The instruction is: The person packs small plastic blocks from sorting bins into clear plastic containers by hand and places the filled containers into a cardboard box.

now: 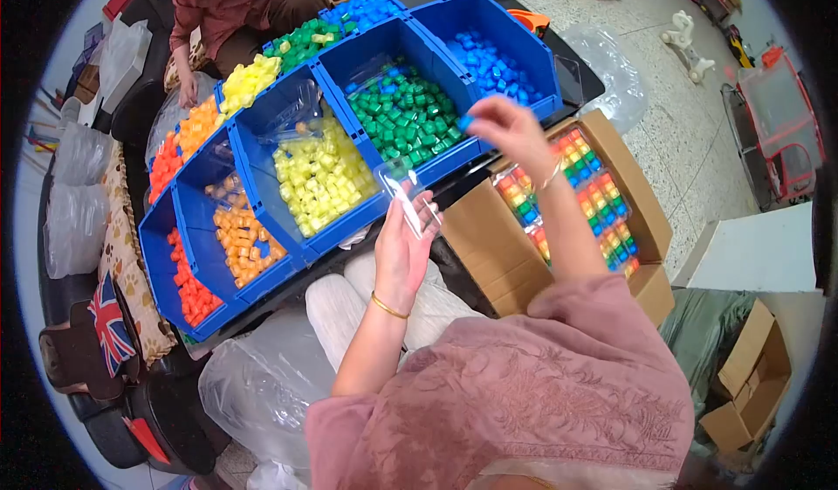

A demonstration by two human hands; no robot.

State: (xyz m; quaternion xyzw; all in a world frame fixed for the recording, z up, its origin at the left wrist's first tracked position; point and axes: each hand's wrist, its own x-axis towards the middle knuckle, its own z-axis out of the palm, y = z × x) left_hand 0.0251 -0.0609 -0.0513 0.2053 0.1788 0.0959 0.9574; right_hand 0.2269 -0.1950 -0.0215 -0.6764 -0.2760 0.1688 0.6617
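Observation:
My left hand (405, 250) is closed around a clear plastic blister tray (397, 185), held in front of the bins. To its right, my right hand (515, 132), slightly blurred, pinches a small blue cube (465, 123). A row of blue plastic bins (301, 254) spans the table. Inside the bins lie red cubes (196, 289), orange cubes (249, 246), yellow cubes (319, 180), green cubes (406, 115) and blue cubes (493, 67). Clear trays also rest in some of the bins.
An open cardboard box (497, 250) on my right holds packs of multicoloured cubes (602, 202). Across the table sits another person (223, 6), one hand near the far piles. Plastic bags (266, 376) lie at lower left. Another open carton (746, 385) stands at far right.

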